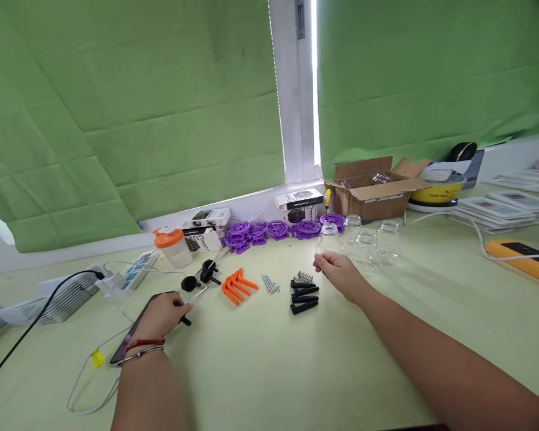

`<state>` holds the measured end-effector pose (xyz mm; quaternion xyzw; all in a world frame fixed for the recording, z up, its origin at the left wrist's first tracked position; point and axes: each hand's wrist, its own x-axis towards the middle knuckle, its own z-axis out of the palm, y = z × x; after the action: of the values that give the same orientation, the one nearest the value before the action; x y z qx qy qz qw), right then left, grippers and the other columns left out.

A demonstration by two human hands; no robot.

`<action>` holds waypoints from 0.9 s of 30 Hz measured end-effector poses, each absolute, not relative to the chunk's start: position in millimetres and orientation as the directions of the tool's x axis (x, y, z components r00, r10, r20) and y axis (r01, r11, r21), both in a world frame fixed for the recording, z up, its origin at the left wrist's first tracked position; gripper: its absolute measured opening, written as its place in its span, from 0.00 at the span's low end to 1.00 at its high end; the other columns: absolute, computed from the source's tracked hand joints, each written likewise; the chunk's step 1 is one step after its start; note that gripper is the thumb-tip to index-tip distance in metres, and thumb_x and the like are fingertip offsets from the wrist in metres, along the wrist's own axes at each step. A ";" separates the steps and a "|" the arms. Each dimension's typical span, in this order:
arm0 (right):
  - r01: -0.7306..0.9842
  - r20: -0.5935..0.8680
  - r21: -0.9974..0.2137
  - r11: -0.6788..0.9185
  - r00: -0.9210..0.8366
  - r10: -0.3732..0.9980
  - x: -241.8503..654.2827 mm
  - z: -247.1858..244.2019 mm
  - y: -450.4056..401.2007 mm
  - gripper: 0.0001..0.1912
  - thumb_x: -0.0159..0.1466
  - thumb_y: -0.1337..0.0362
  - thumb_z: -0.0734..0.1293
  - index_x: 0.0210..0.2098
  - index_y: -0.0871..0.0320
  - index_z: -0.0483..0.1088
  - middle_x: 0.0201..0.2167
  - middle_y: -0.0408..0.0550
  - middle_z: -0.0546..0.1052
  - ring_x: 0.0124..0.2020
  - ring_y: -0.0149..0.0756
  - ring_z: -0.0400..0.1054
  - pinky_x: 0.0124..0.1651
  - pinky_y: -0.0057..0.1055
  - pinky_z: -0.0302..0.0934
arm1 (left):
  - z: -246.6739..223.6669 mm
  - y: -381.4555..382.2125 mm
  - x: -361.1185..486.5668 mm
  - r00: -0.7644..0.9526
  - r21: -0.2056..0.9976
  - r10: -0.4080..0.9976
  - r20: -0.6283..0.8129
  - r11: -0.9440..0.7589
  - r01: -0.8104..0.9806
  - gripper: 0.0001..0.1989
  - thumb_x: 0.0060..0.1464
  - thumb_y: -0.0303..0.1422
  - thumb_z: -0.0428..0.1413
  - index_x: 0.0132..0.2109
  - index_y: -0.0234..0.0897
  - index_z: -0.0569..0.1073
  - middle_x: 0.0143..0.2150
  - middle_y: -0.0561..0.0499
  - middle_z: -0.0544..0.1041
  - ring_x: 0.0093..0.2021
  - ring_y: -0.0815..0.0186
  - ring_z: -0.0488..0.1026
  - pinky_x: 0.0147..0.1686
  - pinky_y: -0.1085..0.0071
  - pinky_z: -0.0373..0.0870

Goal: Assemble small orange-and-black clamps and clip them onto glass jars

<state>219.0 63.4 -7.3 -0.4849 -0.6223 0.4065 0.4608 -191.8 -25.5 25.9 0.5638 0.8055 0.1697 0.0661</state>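
Observation:
My left hand (pixel 161 316) is closed around a black part with a thin metal rod (pixel 198 297), above a dark tablet (pixel 135 335). Most of that part is hidden by the fingers. Two similar black round-headed parts (pixel 191 283) lie just beyond it. My right hand (pixel 339 274) has its fingertips pinched together at the lower side of a clear jar (pixel 329 236). More clear jars (pixel 367 246) stand beside it. Between my hands lie orange bent levers (pixel 238 286), screws (pixel 270 284), springs (pixel 303 276) and black clip-like pieces (pixel 304 297).
Purple wheel-shaped parts (pixel 277 230) line the back, near small printed boxes (pixel 299 205). An orange-lidded cup (pixel 175 246) and a power strip (pixel 137 270) with cables stand left. An open carton (pixel 372 194), a yellow container (pixel 438 188) and an orange device (pixel 523 260) are right.

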 end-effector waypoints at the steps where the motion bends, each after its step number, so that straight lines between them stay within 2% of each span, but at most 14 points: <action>1: 0.227 0.181 -0.953 0.200 -0.102 0.978 219.1 -8.7 64.5 0.23 0.59 0.46 0.60 0.25 0.60 0.69 0.27 0.48 0.72 0.25 0.31 0.59 0.28 0.29 0.54 | 22.4 -24.2 -194.5 -0.372 0.305 0.926 0.062 0.337 0.891 0.13 0.42 0.43 0.55 0.22 0.38 0.72 0.21 0.50 0.73 0.26 0.59 0.70 0.26 0.68 0.61; 4: 0.221 0.176 -0.956 0.194 -0.098 0.979 219.6 -10.1 65.2 0.22 0.60 0.46 0.59 0.26 0.60 0.69 0.26 0.47 0.71 0.24 0.30 0.58 0.27 0.28 0.53 | 16.1 -18.0 -193.0 -0.400 0.223 0.916 0.027 0.385 0.896 0.13 0.42 0.43 0.54 0.23 0.38 0.72 0.24 0.49 0.75 0.29 0.57 0.71 0.27 0.68 0.61; 10: 0.254 0.174 -0.947 0.198 -0.117 0.978 220.0 -6.7 63.5 0.21 0.59 0.47 0.60 0.25 0.59 0.68 0.26 0.47 0.72 0.24 0.31 0.59 0.27 0.28 0.53 | 12.9 -5.8 -180.5 -0.427 0.206 0.904 -0.007 0.419 0.884 0.13 0.42 0.44 0.53 0.28 0.38 0.71 0.30 0.43 0.77 0.33 0.53 0.73 0.28 0.67 0.63; 17: 0.395 0.219 -0.880 0.264 -0.156 0.963 221.2 -13.8 69.3 0.17 0.57 0.51 0.62 0.22 0.57 0.67 0.19 0.41 0.66 0.21 0.30 0.56 0.26 0.28 0.51 | 14.6 -1.8 -175.6 -0.482 0.180 0.876 0.007 0.473 0.863 0.22 0.43 0.50 0.51 0.36 0.36 0.71 0.39 0.38 0.77 0.41 0.48 0.74 0.33 0.64 0.66; 21: 0.481 0.208 -0.820 0.310 -0.254 0.945 223.9 -22.0 73.7 0.11 0.55 0.57 0.65 0.24 0.57 0.72 0.22 0.43 0.70 0.24 0.31 0.60 0.28 0.29 0.54 | 23.6 -4.4 -171.6 -0.522 0.171 0.853 -0.011 0.516 0.839 0.26 0.44 0.53 0.49 0.39 0.35 0.71 0.40 0.37 0.77 0.41 0.46 0.73 0.33 0.62 0.66; 23: 0.497 0.202 -0.792 0.353 -0.332 0.921 225.9 -23.7 74.4 0.07 0.52 0.61 0.67 0.25 0.56 0.75 0.26 0.44 0.72 0.27 0.32 0.62 0.30 0.29 0.56 | 30.2 -5.5 -159.8 -0.534 0.132 0.844 0.053 0.525 0.841 0.27 0.47 0.53 0.47 0.41 0.35 0.71 0.41 0.36 0.76 0.42 0.44 0.72 0.33 0.59 0.66; 25: 0.499 0.192 -0.773 0.393 -0.405 0.894 227.6 -22.6 73.1 0.05 0.50 0.64 0.68 0.25 0.56 0.77 0.27 0.44 0.73 0.27 0.32 0.63 0.30 0.28 0.56 | 34.6 -6.0 -136.5 -0.485 0.064 0.835 0.261 0.486 0.872 0.25 0.51 0.50 0.45 0.41 0.33 0.71 0.43 0.35 0.74 0.45 0.43 0.70 0.37 0.56 0.65; 27: 0.505 0.154 -0.762 0.404 -0.465 0.872 228.4 -18.9 69.8 0.05 0.49 0.65 0.68 0.26 0.55 0.77 0.26 0.43 0.73 0.26 0.31 0.63 0.28 0.27 0.56 | 33.6 -6.3 -101.7 -0.324 0.097 0.819 0.473 0.317 0.944 0.21 0.55 0.44 0.44 0.42 0.32 0.71 0.45 0.36 0.73 0.48 0.48 0.68 0.43 0.58 0.63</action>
<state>228.4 69.8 -18.9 -0.4357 -0.7902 0.3289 0.2786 -101.7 -6.3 33.6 0.5557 0.7931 0.1812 -0.1713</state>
